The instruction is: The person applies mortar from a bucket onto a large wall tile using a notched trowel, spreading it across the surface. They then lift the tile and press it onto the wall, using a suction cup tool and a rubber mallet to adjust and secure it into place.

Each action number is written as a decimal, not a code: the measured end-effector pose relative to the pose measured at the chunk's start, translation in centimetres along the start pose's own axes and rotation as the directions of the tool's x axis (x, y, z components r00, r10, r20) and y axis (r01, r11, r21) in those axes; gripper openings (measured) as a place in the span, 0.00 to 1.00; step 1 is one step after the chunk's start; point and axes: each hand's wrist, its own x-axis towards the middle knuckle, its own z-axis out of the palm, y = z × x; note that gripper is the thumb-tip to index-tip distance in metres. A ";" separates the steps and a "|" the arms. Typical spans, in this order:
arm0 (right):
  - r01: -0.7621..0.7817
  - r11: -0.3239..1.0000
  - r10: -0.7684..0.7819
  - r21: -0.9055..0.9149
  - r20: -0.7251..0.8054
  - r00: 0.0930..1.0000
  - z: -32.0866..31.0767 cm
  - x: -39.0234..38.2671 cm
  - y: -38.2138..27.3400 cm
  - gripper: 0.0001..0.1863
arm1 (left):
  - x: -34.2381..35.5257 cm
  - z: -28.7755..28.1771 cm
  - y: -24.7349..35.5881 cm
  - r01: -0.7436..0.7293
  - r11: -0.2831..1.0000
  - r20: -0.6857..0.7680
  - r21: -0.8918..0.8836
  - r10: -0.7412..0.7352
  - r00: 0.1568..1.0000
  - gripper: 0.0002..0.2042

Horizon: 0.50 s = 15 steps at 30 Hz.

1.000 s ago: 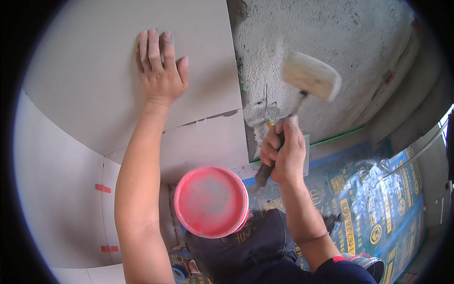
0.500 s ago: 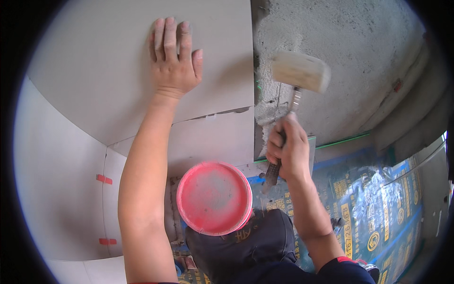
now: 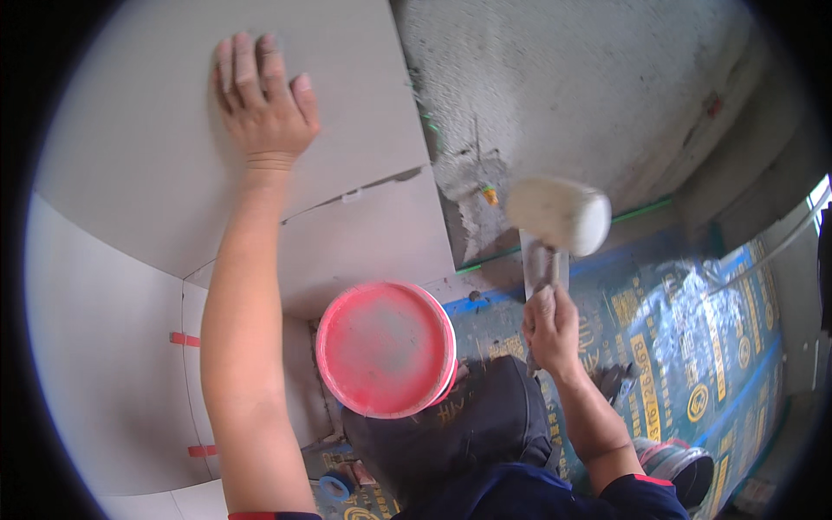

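Note:
My left hand [image 3: 267, 108] lies flat with fingers stretched on a large beige wall tile [image 3: 347, 104]. My right hand [image 3: 552, 329] is wrapped round the handle of a mallet with a pale, off-white head [image 3: 559, 215], held upright in front of me to the right of the tile. The mallet head is apart from the tile and slightly blurred. Below the large tile sits a lower tile [image 3: 373, 238], with a dark uneven joint and a small white spacer [image 3: 351, 197] between them. A bucket with a dusty red lid [image 3: 386, 351] stands between my arms.
Bare rough cement wall [image 3: 555, 95] continues right of the tiles. Printed protective sheeting [image 3: 641, 373] covers the floor. Red clips [image 3: 185, 339] sit on the left wall's joint. A roll of blue tape [image 3: 334, 487] lies low left; a dark-mouthed bucket [image 3: 693, 477] stands low right.
The mallet and my right hand have moved lower and away from the tile edge. The view has shifted, so the tiles sit further left and tilted. My left hand stays flat on the tile.

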 end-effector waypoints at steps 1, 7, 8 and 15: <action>-0.022 0.985 0.015 -0.171 -0.041 0.999 -0.7 -0.9 1.4 0.19 | 0.0 0.2 0.1 -0.007 1.000 -0.005 -0.023 0.006 1.000 0.24; 0.442 0.719 -0.421 -0.537 0.170 0.891 2.7 -0.6 2.7 0.15 | 0.5 0.5 0.2 -0.120 0.993 0.093 -0.011 0.121 0.988 0.26; 0.569 0.636 -0.503 -0.521 0.280 0.818 3.8 0.8 2.8 0.15 | 1.3 0.3 0.0 -0.150 0.988 0.081 -0.019 0.151 0.985 0.26; 0.921 0.318 -0.756 -0.226 0.525 0.390 10.7 11.3 1.9 0.20 | 2.8 0.2 0.5 -0.208 0.978 0.056 0.003 0.207 0.977 0.21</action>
